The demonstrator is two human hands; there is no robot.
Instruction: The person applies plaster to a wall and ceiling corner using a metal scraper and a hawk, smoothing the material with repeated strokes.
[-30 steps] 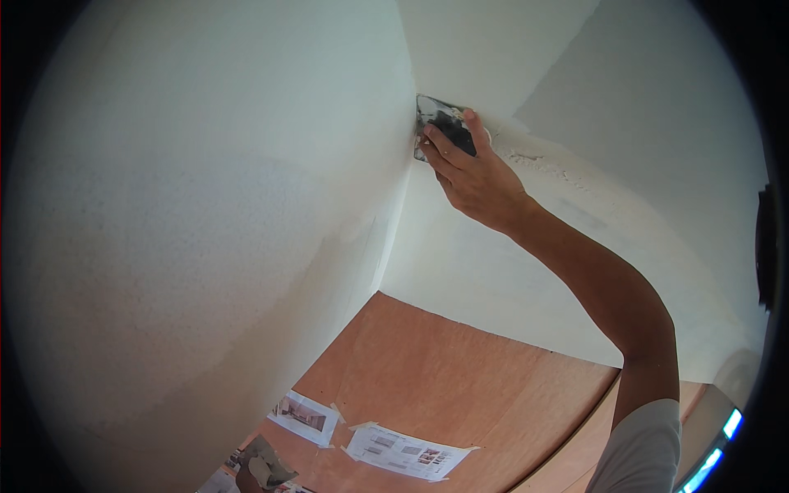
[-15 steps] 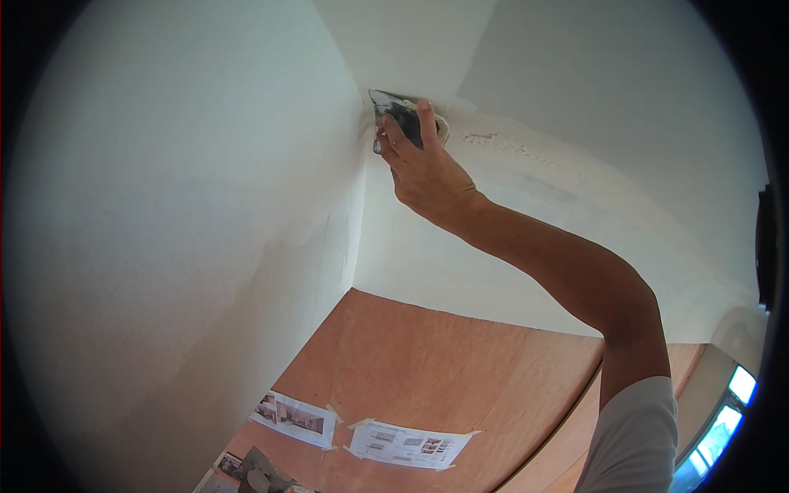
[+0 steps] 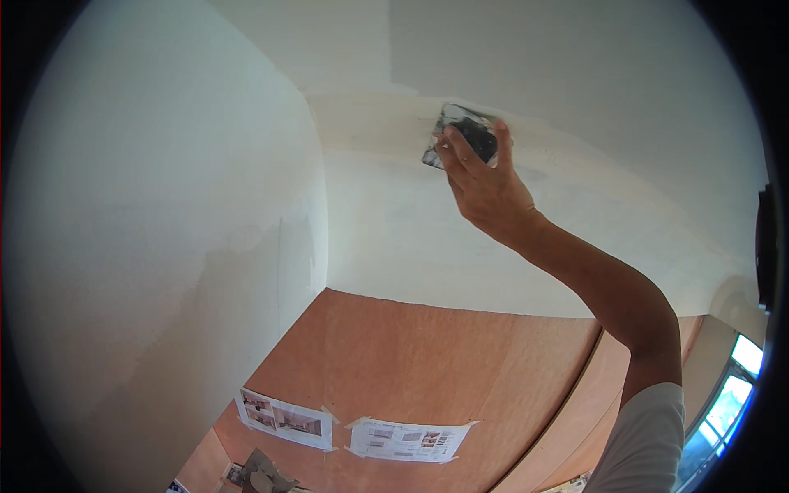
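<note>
A smooth, matte white wall (image 3: 164, 164) fills the left, with a greyer, uneven patch toward its lower part. Overhead, the ceiling (image 3: 534, 57) is pale, its right portion a straight-edged darker grey. Reddish-brown wood panelling (image 3: 411, 361) with faint vertical grain runs below a white upper wall (image 3: 394, 238), which carries a cream band along its ceiling edge. The bare right arm rises from a light grey sleeve (image 3: 645, 435); a bright window (image 3: 727, 407) stands at lower right. Two printed paper sheets (image 3: 409, 440) are taped by their corners to the panelling's lower part. The right hand (image 3: 489, 185) grips a squarish, whitish-smeared blade (image 3: 478, 138) with a dark middle, fingers spread over it. The blade lies against the cream band, just below the ceiling edge and right of the corner with the left wall. Smallest, a grey plate (image 3: 251, 475) bears a pale lump.
</note>
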